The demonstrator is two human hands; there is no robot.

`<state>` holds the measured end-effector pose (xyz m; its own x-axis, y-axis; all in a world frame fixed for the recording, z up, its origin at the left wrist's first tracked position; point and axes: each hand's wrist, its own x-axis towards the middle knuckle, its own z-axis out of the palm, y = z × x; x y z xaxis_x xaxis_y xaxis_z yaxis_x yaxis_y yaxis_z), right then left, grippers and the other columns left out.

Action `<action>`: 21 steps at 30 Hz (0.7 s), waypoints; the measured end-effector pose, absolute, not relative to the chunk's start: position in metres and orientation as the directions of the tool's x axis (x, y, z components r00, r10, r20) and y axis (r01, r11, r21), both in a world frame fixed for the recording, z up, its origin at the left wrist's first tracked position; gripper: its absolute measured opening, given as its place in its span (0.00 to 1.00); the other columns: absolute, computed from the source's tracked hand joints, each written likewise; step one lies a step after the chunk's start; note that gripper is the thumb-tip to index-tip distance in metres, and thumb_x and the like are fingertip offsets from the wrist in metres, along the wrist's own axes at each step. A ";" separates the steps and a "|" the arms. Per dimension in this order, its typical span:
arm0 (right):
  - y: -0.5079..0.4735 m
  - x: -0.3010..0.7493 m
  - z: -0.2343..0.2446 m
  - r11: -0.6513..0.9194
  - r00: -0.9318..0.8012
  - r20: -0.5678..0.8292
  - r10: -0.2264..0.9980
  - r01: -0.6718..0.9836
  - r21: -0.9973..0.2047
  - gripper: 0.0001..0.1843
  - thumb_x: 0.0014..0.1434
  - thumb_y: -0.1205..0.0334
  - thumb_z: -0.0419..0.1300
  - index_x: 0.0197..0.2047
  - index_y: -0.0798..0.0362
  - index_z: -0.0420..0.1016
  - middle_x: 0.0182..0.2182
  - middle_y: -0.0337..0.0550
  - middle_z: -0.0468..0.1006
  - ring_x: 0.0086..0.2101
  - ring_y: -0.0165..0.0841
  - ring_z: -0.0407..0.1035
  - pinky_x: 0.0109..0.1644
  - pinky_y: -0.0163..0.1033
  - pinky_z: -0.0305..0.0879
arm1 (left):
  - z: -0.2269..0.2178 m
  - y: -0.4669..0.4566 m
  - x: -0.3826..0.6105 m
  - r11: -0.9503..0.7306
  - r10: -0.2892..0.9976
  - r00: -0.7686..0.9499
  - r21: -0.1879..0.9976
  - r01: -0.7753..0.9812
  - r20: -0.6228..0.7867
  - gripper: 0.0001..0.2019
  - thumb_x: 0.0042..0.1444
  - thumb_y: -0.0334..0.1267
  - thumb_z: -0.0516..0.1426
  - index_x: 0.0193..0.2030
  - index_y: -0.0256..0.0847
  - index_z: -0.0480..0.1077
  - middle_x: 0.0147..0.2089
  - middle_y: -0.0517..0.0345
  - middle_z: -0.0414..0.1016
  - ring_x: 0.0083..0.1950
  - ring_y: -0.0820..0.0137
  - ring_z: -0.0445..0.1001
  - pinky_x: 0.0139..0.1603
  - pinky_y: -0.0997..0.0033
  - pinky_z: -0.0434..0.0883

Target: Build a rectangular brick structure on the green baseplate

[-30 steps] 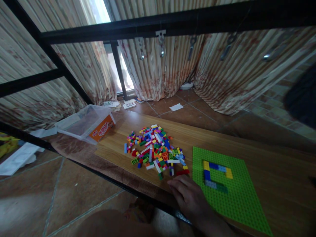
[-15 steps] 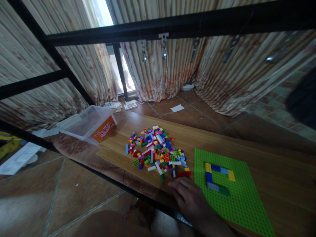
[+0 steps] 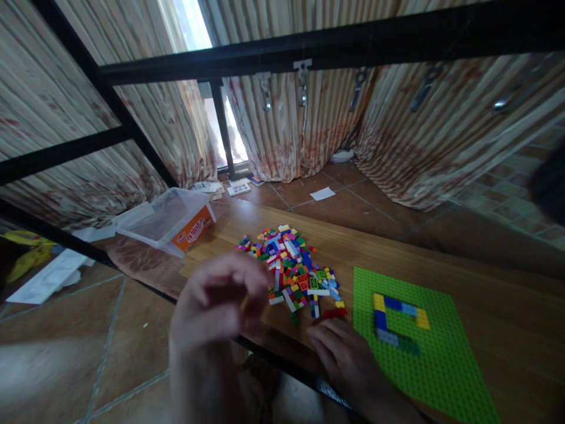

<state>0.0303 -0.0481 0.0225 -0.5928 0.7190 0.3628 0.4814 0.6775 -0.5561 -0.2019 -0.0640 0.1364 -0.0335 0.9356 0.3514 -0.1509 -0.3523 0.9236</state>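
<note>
My left hand [image 3: 216, 306] is raised in front of the table's near edge, blurred by motion, its fingers curled toward the thumb with a small yellowish speck between them. My right hand [image 3: 344, 356] lies flat on the wooden tabletop [image 3: 485, 277], fingers stretched out, just below a loose pile of small coloured bricks [image 3: 293, 265] and a red brick [image 3: 334, 313]. To its right lies a green studded baseplate [image 3: 441, 365]. It carries a partial outline of yellow, blue and green bricks [image 3: 397, 318].
A clear plastic box with an orange label [image 3: 170, 221] lies tipped at the table's left end. Black metal frame bars [image 3: 309, 50] cross overhead and down the left. Striped curtains hang behind; papers [image 3: 322, 193] lie on the tiled floor.
My left hand has risen into view at the lower left of the brick pile. My right hand has stayed flat on the table. The view has shifted slightly right.
</note>
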 end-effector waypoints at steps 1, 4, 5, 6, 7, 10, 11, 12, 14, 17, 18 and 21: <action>-0.048 0.030 0.023 0.682 -0.596 0.365 0.716 0.481 -0.551 0.12 0.65 0.69 0.51 0.38 0.51 0.75 0.31 0.42 0.76 0.33 0.33 0.69 0.38 0.38 0.65 | 0.130 -0.040 -0.205 -0.263 0.959 -0.140 0.960 -0.097 0.248 0.17 0.46 0.49 0.63 0.37 0.39 0.74 0.22 0.62 0.66 0.22 0.76 0.62 0.22 0.76 0.61; -0.047 0.030 0.024 0.686 -0.604 0.360 0.711 0.480 -0.548 0.13 0.65 0.69 0.50 0.38 0.51 0.75 0.31 0.42 0.76 0.33 0.32 0.69 0.38 0.37 0.65 | 0.106 0.006 -0.220 0.084 0.771 -0.632 0.973 0.215 0.073 0.08 0.48 0.38 0.59 0.34 0.37 0.74 0.26 0.58 0.71 0.25 0.75 0.65 0.26 0.76 0.62; -0.047 0.030 0.025 0.686 -0.607 0.358 0.710 0.481 -0.546 0.13 0.66 0.69 0.50 0.37 0.51 0.75 0.30 0.42 0.75 0.33 0.32 0.69 0.37 0.37 0.65 | 0.098 0.012 -0.225 0.246 0.726 -0.686 0.914 0.322 0.046 0.08 0.48 0.35 0.58 0.35 0.36 0.75 0.28 0.56 0.73 0.26 0.73 0.67 0.27 0.75 0.63; -0.047 0.030 0.025 0.688 -0.610 0.355 0.708 0.482 -0.543 0.13 0.66 0.69 0.50 0.37 0.51 0.75 0.30 0.42 0.75 0.32 0.32 0.69 0.37 0.37 0.65 | 0.092 0.015 -0.229 0.350 0.711 -0.702 0.848 0.398 0.036 0.10 0.49 0.32 0.56 0.38 0.36 0.76 0.29 0.55 0.74 0.27 0.71 0.69 0.28 0.73 0.63; -0.047 0.030 0.025 0.690 -0.614 0.352 0.706 0.485 -0.538 0.13 0.66 0.69 0.50 0.37 0.51 0.75 0.30 0.42 0.75 0.32 0.32 0.69 0.37 0.37 0.65 | 0.087 0.016 -0.232 0.404 0.718 -0.695 0.789 0.464 0.042 0.13 0.49 0.30 0.54 0.40 0.36 0.77 0.33 0.53 0.76 0.29 0.70 0.70 0.30 0.72 0.64; -0.047 0.029 0.025 0.698 -0.622 0.352 0.699 0.487 -0.525 0.12 0.65 0.69 0.50 0.38 0.51 0.75 0.30 0.42 0.75 0.32 0.33 0.69 0.37 0.38 0.65 | 0.079 0.015 -0.235 0.455 0.792 -0.610 0.632 0.628 0.035 0.18 0.49 0.28 0.53 0.44 0.40 0.78 0.40 0.50 0.77 0.36 0.65 0.74 0.37 0.68 0.67; -0.047 0.029 0.025 0.698 -0.620 0.354 0.700 0.487 -0.525 0.12 0.65 0.69 0.50 0.38 0.51 0.75 0.30 0.42 0.75 0.32 0.33 0.69 0.37 0.38 0.65 | 0.077 0.016 -0.234 0.446 0.819 -0.573 0.595 0.669 0.031 0.18 0.49 0.28 0.54 0.44 0.41 0.78 0.41 0.49 0.77 0.39 0.63 0.74 0.40 0.68 0.67; -0.047 0.028 0.024 0.696 -0.618 0.355 0.701 0.487 -0.528 0.12 0.65 0.69 0.50 0.39 0.50 0.75 0.30 0.42 0.75 0.32 0.33 0.69 0.37 0.38 0.65 | 0.076 0.018 -0.233 0.430 0.843 -0.537 0.570 0.700 0.025 0.18 0.49 0.28 0.54 0.44 0.42 0.79 0.43 0.48 0.77 0.42 0.62 0.74 0.42 0.67 0.67; -0.047 0.029 0.023 0.692 -0.615 0.354 0.705 0.484 -0.536 0.12 0.65 0.69 0.50 0.39 0.50 0.75 0.30 0.42 0.75 0.33 0.33 0.70 0.38 0.38 0.66 | 0.071 0.024 -0.230 0.402 0.870 -0.492 0.538 0.741 0.028 0.17 0.50 0.29 0.55 0.45 0.43 0.79 0.47 0.46 0.76 0.46 0.60 0.74 0.46 0.65 0.67; -0.047 0.031 0.021 0.689 -0.621 0.343 0.705 0.483 -0.541 0.13 0.66 0.69 0.49 0.39 0.50 0.75 0.30 0.42 0.75 0.33 0.33 0.70 0.37 0.38 0.65 | 0.065 0.031 -0.228 0.393 0.879 -0.476 0.521 0.758 0.030 0.15 0.50 0.30 0.56 0.43 0.44 0.80 0.47 0.46 0.76 0.48 0.59 0.73 0.47 0.65 0.67; -0.047 0.031 0.021 0.687 -0.623 0.338 0.705 0.484 -0.541 0.13 0.66 0.69 0.49 0.39 0.50 0.74 0.31 0.42 0.75 0.33 0.33 0.70 0.37 0.38 0.65 | 0.064 0.032 -0.228 0.389 0.883 -0.469 0.522 0.759 0.024 0.15 0.50 0.30 0.56 0.42 0.44 0.80 0.46 0.46 0.76 0.47 0.59 0.73 0.47 0.65 0.67; -0.047 0.033 0.020 0.686 -0.636 0.320 0.702 0.485 -0.542 0.13 0.66 0.69 0.49 0.40 0.51 0.74 0.32 0.42 0.75 0.34 0.33 0.70 0.38 0.38 0.65 | 0.064 0.032 -0.230 0.369 0.896 -0.444 0.535 0.760 0.012 0.13 0.50 0.31 0.57 0.39 0.42 0.80 0.43 0.47 0.77 0.45 0.59 0.73 0.45 0.65 0.67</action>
<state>0.0328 -0.0467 0.0202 -0.6359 0.7024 0.3198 0.4854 0.6862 -0.5418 -0.2303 0.0316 0.0643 -0.4440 0.8959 0.0121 0.7599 0.3694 0.5348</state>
